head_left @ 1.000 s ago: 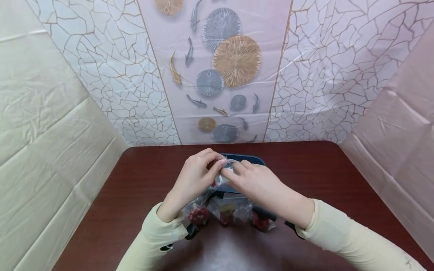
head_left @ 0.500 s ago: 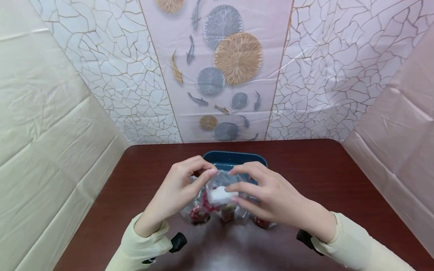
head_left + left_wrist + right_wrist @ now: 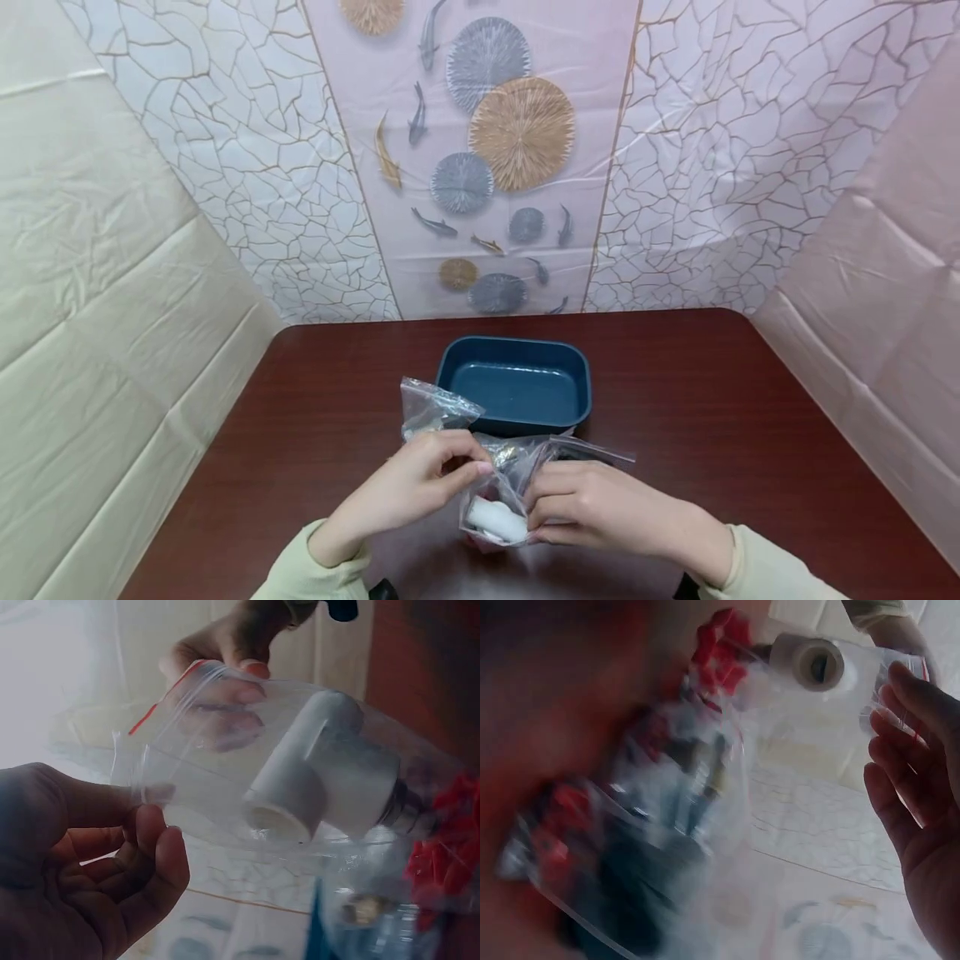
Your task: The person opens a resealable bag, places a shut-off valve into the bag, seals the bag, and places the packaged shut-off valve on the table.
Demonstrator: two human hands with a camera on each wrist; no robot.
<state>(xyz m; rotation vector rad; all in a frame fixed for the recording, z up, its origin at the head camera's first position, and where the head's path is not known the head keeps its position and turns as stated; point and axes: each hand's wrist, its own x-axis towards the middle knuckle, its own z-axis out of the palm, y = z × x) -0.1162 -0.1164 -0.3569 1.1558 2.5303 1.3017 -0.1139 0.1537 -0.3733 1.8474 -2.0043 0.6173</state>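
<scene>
Between the hands is a clear zip-lock bag [image 3: 210, 780] holding a white plastic T-shaped valve [image 3: 497, 521], with a metal neck and a red handle [image 3: 722, 651]. My left hand [image 3: 423, 483] pinches one side of the bag's mouth between thumb and fingers. On the other side, my right hand [image 3: 600, 508] grips the bag's edge with bent fingers. A red line runs along the bag's seal in the left wrist view. The white body lies low in the bag, near the right fingertips in the head view.
A dark blue tray [image 3: 513, 392] stands behind the hands. Other clear bags lie before it: one on the left [image 3: 437, 406], one on the right [image 3: 592, 451]. Blurred red parts [image 3: 555, 832] show through plastic in the right wrist view. Light fabric walls enclose the brown table [image 3: 337, 392].
Both hands have come down and toward the person with the bag, from over the tray to in front of it. The right fingers, spread half a second ago, now hold the bag's right edge.
</scene>
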